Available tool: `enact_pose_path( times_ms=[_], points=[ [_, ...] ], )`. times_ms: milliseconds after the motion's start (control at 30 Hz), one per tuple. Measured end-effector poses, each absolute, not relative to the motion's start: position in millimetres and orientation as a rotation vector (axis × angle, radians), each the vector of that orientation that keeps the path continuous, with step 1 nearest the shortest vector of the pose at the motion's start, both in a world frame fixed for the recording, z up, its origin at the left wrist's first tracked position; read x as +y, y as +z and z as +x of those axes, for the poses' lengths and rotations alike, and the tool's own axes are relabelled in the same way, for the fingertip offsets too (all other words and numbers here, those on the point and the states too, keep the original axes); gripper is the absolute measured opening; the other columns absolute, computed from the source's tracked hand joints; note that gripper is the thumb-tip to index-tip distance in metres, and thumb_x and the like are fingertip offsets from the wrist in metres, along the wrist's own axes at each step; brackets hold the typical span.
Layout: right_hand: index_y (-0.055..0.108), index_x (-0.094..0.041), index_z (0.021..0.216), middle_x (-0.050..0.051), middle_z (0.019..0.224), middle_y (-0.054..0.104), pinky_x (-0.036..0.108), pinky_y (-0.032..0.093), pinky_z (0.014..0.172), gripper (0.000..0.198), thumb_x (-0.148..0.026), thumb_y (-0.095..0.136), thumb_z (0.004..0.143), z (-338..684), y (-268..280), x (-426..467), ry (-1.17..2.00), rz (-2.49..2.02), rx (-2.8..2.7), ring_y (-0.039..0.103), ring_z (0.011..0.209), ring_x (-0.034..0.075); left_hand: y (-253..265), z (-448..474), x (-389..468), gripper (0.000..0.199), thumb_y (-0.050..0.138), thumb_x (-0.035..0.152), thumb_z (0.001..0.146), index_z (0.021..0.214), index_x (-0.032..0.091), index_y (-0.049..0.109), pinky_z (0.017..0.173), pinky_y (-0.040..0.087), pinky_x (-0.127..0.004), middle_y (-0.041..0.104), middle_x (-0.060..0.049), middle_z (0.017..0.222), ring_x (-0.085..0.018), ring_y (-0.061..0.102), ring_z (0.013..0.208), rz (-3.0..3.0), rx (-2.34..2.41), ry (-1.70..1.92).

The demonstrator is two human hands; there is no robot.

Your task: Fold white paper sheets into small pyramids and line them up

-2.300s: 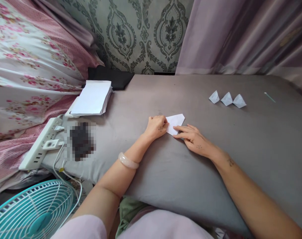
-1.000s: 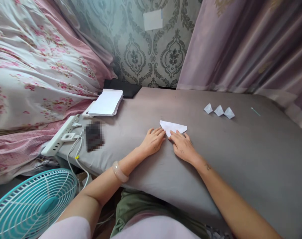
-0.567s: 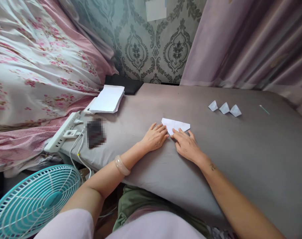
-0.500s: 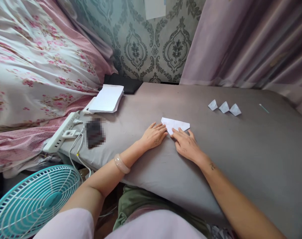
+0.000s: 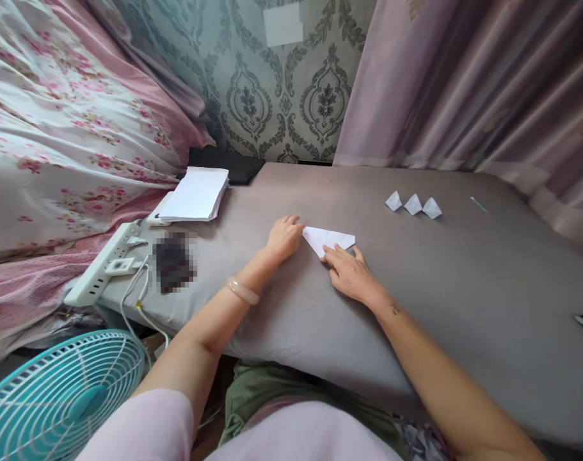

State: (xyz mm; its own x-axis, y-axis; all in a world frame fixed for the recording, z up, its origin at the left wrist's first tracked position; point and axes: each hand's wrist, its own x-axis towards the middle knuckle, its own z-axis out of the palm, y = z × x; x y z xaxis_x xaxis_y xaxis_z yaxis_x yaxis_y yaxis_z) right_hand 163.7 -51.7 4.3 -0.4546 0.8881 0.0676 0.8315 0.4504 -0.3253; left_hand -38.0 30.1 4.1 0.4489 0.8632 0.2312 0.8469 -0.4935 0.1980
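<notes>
A folded piece of white paper [image 5: 330, 238] lies flat on the grey-covered surface, its long straight edge facing away from me. My left hand [image 5: 285, 237] is closed at the paper's left corner, its fingers bent and bunched together there. The undersides of those fingers are hidden. On the near side of the paper rests my right hand [image 5: 349, 270], palm down with fingers apart, its fingertips pressing on the sheet. Farther right, several small folded paper pieces [image 5: 413, 204] stand in a row, apart from both hands.
A stack of white paper [image 5: 193, 194] lies at the back left, by a black flat item [image 5: 228, 164]. Nearer are a power strip [image 5: 102, 266] with cables and a blurred dark object [image 5: 175, 261]. A turquoise fan [image 5: 87, 400] stands lower left. A thin stick [image 5: 479, 205] lies right.
My left hand has slid a little left and up to the paper's corner, and its fingers have curled in. The right hand stays on the paper. The view has shifted right.
</notes>
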Motion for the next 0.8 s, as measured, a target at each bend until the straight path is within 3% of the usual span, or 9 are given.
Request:
enact_pose_path(
  times_ms=[167, 367, 467, 567, 800],
  points=[
    [0.06, -0.021, 0.111, 0.01, 0.138, 0.053, 0.065, 0.019, 0.107, 0.042, -0.006, 0.038, 0.079, 165.1, 3.6, -50.2, 0.377, -1.482, -2.467, 0.036, 0.136, 0.033, -11.2, -0.7, 21.6, 0.034, 0.04, 0.008, 0.084, 0.101, 0.013, 0.069, 0.088, 0.048, -0.032, 0.064, -0.012, 0.103, -0.018, 0.06, 0.092, 2.469, 1.031, 0.699],
    [0.061, -0.025, 0.116, 0.005, 0.137, 0.055, 0.06, 0.019, 0.112, 0.044, -0.01, 0.04, 0.081, 176.9, -5.1, -43.1, 0.524, -1.383, -2.37, 0.04, 0.135, 0.027, -28.1, 4.2, 22.3, 0.033, 0.041, 0.009, 0.084, 0.101, 0.013, 0.07, 0.094, 0.045, -0.037, 0.063, -0.011, 0.099, -0.019, 0.058, 0.095, 2.362, 0.982, 0.756],
    [0.059, -0.022, 0.124, 0.006, 0.13, 0.061, 0.048, 0.029, 0.112, 0.044, -0.015, 0.04, 0.085, 190.5, -7.4, -40.0, 0.522, -1.349, -2.267, 0.051, 0.126, 0.023, -27.9, -1.5, 24.7, 0.03, 0.045, 0.013, 0.087, 0.104, 0.015, 0.07, 0.095, 0.044, -0.039, 0.062, -0.012, 0.102, -0.02, 0.057, 0.098, 2.392, 0.926, 0.747],
    [0.062, -0.02, 0.123, 0.009, 0.134, 0.057, 0.041, 0.037, 0.109, 0.041, -0.023, 0.039, 0.089, 209.9, -8.2, -39.3, 0.422, -1.394, -2.256, 0.052, 0.124, 0.023, -26.4, -5.2, 27.2, 0.028, 0.048, 0.016, 0.089, 0.104, 0.016, 0.07, 0.095, 0.044, -0.038, 0.061, -0.012, 0.107, -0.02, 0.057, 0.098, 2.412, 0.888, 0.692],
    [0.064, -0.02, 0.12, 0.012, 0.129, 0.057, 0.048, 0.039, 0.102, 0.038, -0.022, 0.039, 0.091, 212.3, 2.6, -51.7, 0.081, -1.572, -2.338, 0.049, 0.121, 0.028, -22.2, -7.7, 30.0, 0.029, 0.048, 0.017, 0.09, 0.108, 0.018, 0.07, 0.094, 0.046, -0.036, 0.06, -0.012, 0.112, -0.018, 0.057, 0.1, 2.439, 0.869, 0.595]
  ],
)
